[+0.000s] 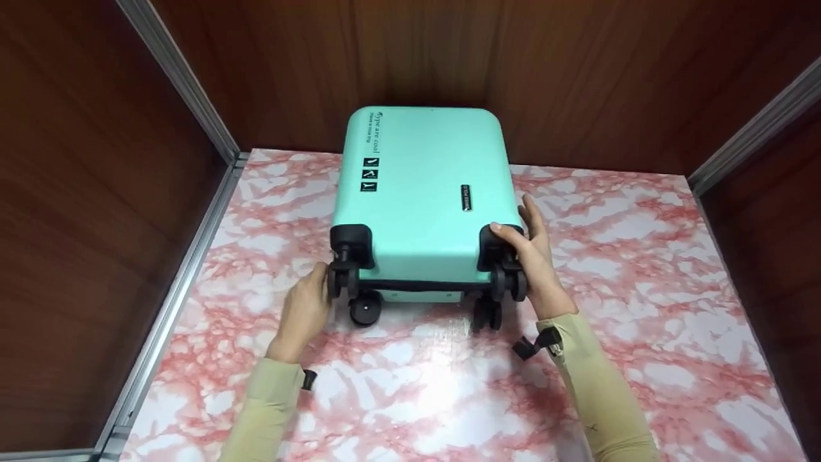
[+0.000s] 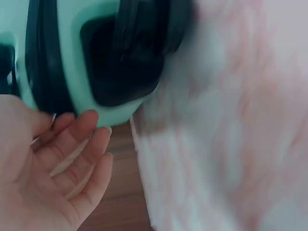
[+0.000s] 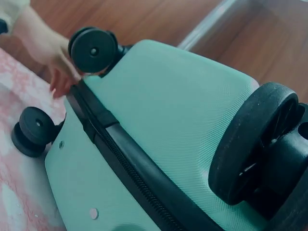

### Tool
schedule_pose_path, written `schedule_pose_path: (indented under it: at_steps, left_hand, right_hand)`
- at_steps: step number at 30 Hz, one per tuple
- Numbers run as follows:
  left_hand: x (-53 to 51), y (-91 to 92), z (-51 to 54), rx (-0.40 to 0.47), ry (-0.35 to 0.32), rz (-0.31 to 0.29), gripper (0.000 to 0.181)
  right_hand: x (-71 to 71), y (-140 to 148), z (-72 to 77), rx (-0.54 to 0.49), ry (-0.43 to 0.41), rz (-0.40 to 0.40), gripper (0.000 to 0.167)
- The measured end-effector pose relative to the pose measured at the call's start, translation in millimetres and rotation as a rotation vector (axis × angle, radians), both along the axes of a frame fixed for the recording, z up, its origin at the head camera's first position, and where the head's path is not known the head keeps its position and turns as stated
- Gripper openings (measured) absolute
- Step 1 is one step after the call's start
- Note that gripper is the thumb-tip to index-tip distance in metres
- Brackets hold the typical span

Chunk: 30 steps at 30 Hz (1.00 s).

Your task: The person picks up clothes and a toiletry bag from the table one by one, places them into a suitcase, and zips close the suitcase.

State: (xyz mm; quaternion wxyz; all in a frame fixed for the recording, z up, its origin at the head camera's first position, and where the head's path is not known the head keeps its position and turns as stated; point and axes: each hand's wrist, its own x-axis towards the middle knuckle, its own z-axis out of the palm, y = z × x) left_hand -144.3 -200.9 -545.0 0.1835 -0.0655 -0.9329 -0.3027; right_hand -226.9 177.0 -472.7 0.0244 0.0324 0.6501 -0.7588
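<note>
A mint-green hard-shell suitcase [image 1: 423,173] lies on the marbled table, its wheeled end facing me. My right hand [image 1: 537,260] holds its near right corner, thumb on the black corner guard [image 1: 490,240] and fingers along the side. Low at the near left corner is my left hand [image 1: 306,311], beside a black wheel [image 1: 343,280]. In the left wrist view, the loosely bent fingers [image 2: 91,151] meet the shell's edge. The right wrist view shows the zipper [image 3: 130,178] between the two shell halves, and the left hand [image 3: 60,65] at the far end; the right hand is hidden there.
A pink-and-white marbled table [image 1: 616,256] supports the suitcase. Dark wood panels stand at the back [image 1: 423,51], left and right, close to the table. Metal rails [image 1: 186,83] run along the panel joints. Black straps [image 1: 537,343] hang at the wrists.
</note>
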Motion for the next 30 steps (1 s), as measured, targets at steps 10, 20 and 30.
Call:
schedule_pose_path:
  at_steps: [10, 20, 30]
  left_hand:
    - [-1.9, 12.6, -8.3, 0.151, -0.101, -0.088, 0.057]
    - [-17.6, 25.7, -10.2, 0.052, -0.019, -0.123, 0.052]
    - [-45.1, 39.8, -8.0, 0.043, 0.003, -0.147, 0.051]
  right_hand:
    - [1.2, 12, -2.9, -0.002, -0.169, 0.084, 0.059]
    - [3.8, 35, -2.0, -0.058, -0.183, 0.113, 0.039]
    - [-12.0, 57, 2.3, -0.012, -0.253, 0.165, 0.056]
